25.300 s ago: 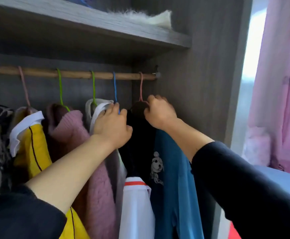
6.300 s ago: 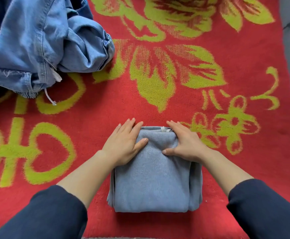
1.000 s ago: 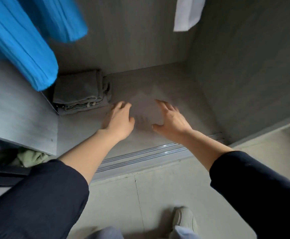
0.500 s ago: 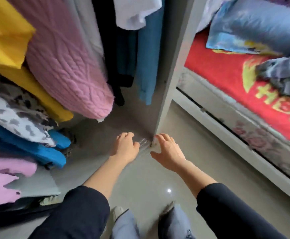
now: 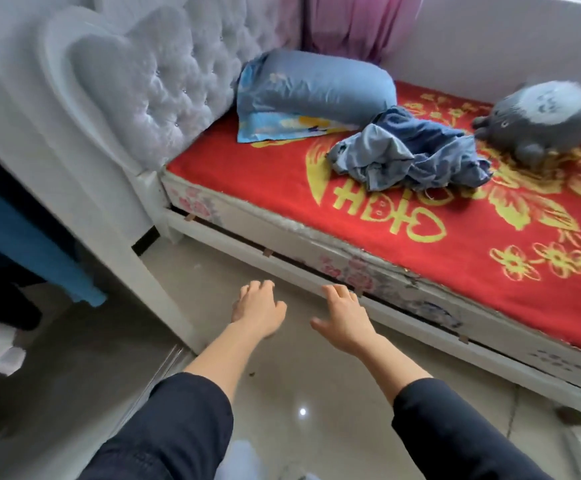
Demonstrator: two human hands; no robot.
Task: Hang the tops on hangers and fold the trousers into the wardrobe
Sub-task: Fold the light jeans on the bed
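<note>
facing the bed [image 5: 247,174], i see the jeans [image 5: 410,157] heaped on it beside the pillow [image 5: 316,88], unfolded, probably waiting their turn since the bed serves for folding. my left hand [image 5: 258,308] and right hand [image 5: 342,315] reach forward over the floor, palms down, fingers loose, empty, well short of the jeans.

Bed [image 5: 265,174] — jeans [image 5: 417,154], pillow [image 5: 316,88], plush toy [image 5: 541,116]

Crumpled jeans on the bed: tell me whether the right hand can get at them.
Probably yes, with a forward lean. The right hand is open and empty by the bed edge; the jeans lie uncovered on the red blanket, nothing between.
</note>
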